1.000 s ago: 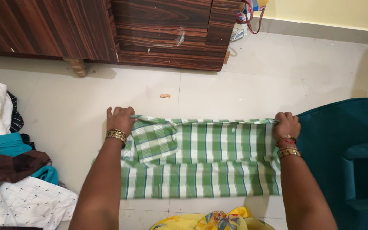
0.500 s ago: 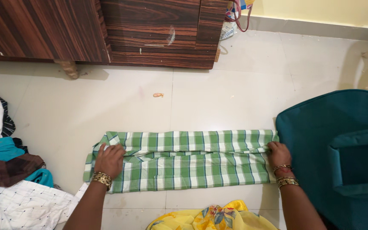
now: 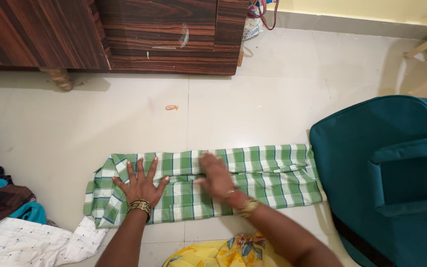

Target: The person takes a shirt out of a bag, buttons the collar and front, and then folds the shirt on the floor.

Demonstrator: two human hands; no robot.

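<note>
A green and white checked garment (image 3: 268, 173) lies folded into a long strip on the pale tiled floor. My left hand (image 3: 141, 184) presses flat on its left part, fingers spread. My right hand (image 3: 215, 177) lies on the middle of the strip, palm down and blurred with motion. Both wrists wear gold bangles. Neither hand grips anything.
A teal bag (image 3: 391, 173) lies at the right, touching the garment's end. A heap of clothes (image 3: 11, 217) sits at the left, with a white patterned cloth (image 3: 35, 242) in front. Yellow flowered fabric (image 3: 223, 254) lies near my knees. A dark wooden cabinet (image 3: 124, 34) stands behind.
The garment was folded over towards me into a narrower strip. My left hand has flattened on its left part. My right hand has slid from the right end to the middle.
</note>
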